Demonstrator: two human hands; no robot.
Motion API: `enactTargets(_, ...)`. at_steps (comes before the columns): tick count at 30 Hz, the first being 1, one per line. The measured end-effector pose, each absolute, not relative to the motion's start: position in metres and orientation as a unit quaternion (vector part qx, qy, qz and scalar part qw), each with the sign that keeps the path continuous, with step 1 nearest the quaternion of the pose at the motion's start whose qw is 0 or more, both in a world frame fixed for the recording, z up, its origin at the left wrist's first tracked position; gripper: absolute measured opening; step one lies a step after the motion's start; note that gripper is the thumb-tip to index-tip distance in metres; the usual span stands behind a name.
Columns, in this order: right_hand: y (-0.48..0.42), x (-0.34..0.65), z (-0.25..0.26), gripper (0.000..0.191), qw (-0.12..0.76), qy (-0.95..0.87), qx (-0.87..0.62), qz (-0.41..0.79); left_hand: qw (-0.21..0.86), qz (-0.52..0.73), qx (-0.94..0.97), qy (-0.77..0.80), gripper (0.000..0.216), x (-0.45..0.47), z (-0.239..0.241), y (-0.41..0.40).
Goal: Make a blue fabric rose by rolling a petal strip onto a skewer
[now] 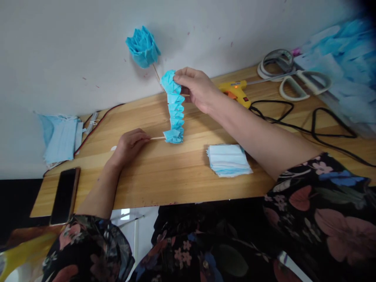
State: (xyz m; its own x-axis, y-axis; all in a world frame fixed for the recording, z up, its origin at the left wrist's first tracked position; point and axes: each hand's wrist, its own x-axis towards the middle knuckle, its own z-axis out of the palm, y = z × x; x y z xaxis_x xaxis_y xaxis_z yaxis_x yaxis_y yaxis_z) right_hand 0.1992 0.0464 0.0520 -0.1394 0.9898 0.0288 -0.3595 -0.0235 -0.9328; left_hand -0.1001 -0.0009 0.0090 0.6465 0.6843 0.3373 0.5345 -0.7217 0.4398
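My left hand (131,144) is closed around a thin wooden stick (158,138) lying on the wooden table (164,180). A strip of folded blue fabric pieces (175,107) runs from the stick's tip up to my right hand (197,88), which pinches the strip's upper end above the table. A finished blue fabric flower (143,46) on a stick leans against the white wall behind. A stack of cut blue and white squares (228,159) lies just right of the strip's lower end.
A yellow glue gun (236,91) with a black cord (311,125) lies behind my right arm. Large scissors (296,78) and tape rolls (275,62) sit at the back right beside blue scraps. Face masks (61,137) and a phone (64,195) are at the left.
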Motion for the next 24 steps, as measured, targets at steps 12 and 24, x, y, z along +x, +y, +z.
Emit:
enactTargets(12, 0.049, 0.201, 0.051, 0.014, 0.528, -0.45, -0.371, 0.618, 0.149, 0.26, 0.888, 0.349, 0.016, -0.099, 0.005, 0.0)
enactTargets(24, 0.047, 0.197, 0.048, 0.019, 0.511, -0.471, -0.376, 0.612, 0.195, 0.245, 0.878, 0.362, 0.022, -0.107, 0.01, 0.0)
